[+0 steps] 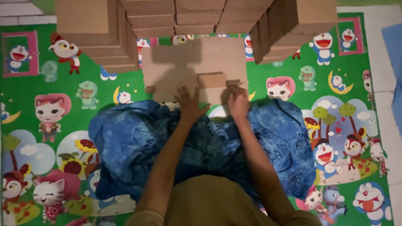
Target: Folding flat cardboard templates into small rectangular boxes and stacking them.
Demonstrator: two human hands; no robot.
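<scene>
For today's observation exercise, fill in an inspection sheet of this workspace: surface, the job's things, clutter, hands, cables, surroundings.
Surface: green cartoon-print play mat on the floor.
Job's things: flat cardboard sheet on the mat; a small folded cardboard box lies on it.
Clutter: nothing seen.
Hands: left hand spread flat at the sheet's near edge; right hand curled against the small box's side.
Cables: nothing seen.
Surroundings: stacks of cardboard boxes along the far side; blue patterned cloth over the person's lap; pale floor tiles at right.
</scene>
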